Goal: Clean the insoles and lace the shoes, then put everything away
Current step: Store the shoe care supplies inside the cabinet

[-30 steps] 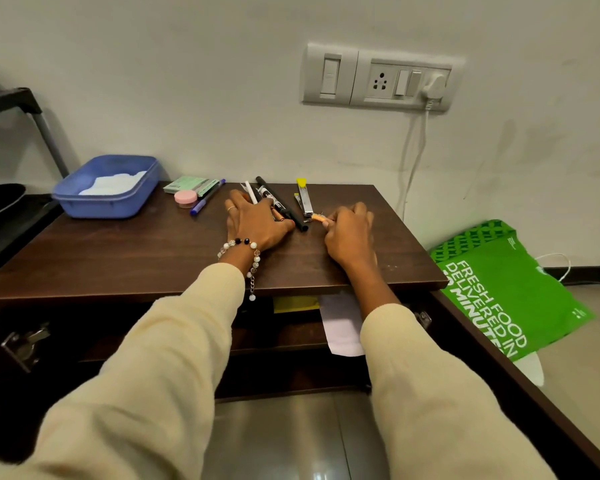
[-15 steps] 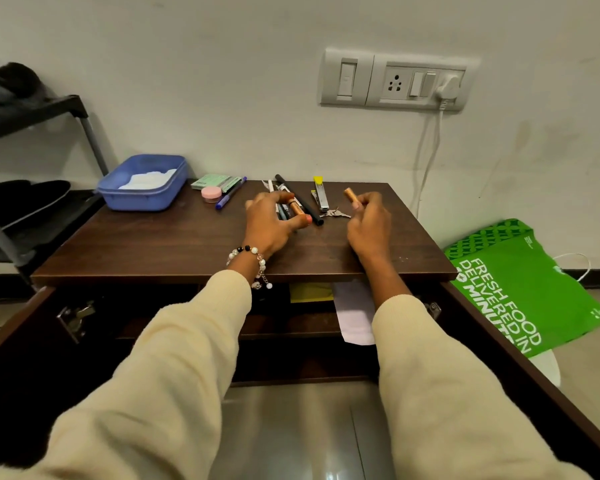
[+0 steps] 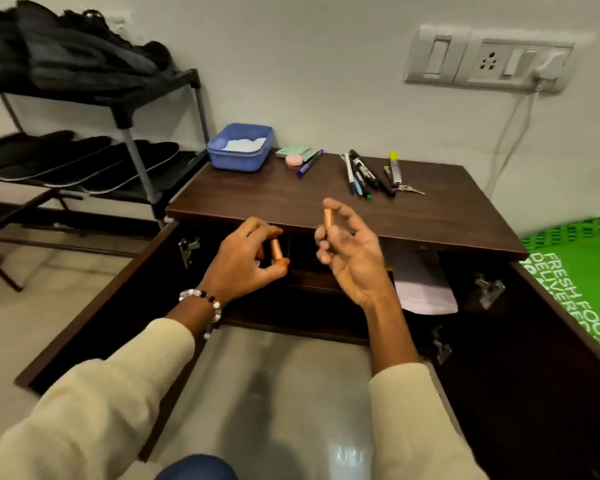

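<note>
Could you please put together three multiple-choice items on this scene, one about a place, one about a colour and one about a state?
1. Where does the blue tub stand?
A. on the back left corner of the cabinet top
B. on the floor
C. on the shoe rack

2. What colour is the bag to the right of the cabinet?
A. red
B. green
C. black

3. How are the cabinet doors?
A. both closed
B. one closed
C. both swung open

Answers:
1 A, the tub sits on the wooden top near the wall, next to the shoe rack.
2 B, it is bright green with white lettering.
3 C, both doors stand out toward the person, with hinges showing, while the left hand and right hand each hold a small orange piece before the opening.
</note>
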A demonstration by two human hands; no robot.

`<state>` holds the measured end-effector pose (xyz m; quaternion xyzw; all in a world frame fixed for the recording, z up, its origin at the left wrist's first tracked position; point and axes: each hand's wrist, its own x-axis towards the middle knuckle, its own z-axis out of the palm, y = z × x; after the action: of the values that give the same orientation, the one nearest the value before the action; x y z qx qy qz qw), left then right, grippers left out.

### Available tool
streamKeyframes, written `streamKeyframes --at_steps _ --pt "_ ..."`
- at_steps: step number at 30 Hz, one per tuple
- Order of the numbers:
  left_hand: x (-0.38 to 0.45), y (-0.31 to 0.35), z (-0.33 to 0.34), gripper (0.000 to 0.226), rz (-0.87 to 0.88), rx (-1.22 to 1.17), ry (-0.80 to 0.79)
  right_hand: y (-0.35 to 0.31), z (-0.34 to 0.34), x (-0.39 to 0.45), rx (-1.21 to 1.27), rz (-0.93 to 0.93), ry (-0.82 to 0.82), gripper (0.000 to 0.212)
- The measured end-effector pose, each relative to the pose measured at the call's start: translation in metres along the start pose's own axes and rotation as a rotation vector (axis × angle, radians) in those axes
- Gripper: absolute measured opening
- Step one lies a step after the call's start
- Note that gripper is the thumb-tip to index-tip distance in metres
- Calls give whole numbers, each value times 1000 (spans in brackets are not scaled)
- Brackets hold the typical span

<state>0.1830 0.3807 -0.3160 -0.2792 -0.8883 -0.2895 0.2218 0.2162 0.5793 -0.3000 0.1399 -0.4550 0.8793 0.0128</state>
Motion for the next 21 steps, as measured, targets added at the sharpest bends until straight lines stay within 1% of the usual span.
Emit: streamKeyframes --at_steps 1,3,5,7,9,11,13,14,16,18,21 --pt "-12 -12 1 54 -51 68 -38 11 3 -5 -18 79 -59 36" --pt "-30 -34 5 61 -148 197 -142 33 6 -8 -135 242 -121 37" --pt "-35 -48 10 64 -222 300 -234 53 8 -3 -290 375 -85 42" --pt "-29 -57 12 63 -270 350 -264 70 9 5 -375 449 0 48" --pt "-16 -67 15 58 -311 341 -271 88 9 18 -408 489 68 52" --pt "0 -78 19 44 -354 365 -338 105 8 35 -487 524 92 53" --pt "16 -91 24 33 -415 409 -418 121 7 57 -705 521 79 54" --pt "24 -96 28 31 -448 430 -452 129 5 70 -859 486 73 55" --pt "37 -109 39 36 -510 487 -538 139 5 93 -1100 427 52 55" --pt "44 -123 53 39 -521 517 -528 147 3 115 -1265 440 -24 59" --pt "48 -139 68 36 -516 557 -560 160 -2 140 -1357 532 -170 65"
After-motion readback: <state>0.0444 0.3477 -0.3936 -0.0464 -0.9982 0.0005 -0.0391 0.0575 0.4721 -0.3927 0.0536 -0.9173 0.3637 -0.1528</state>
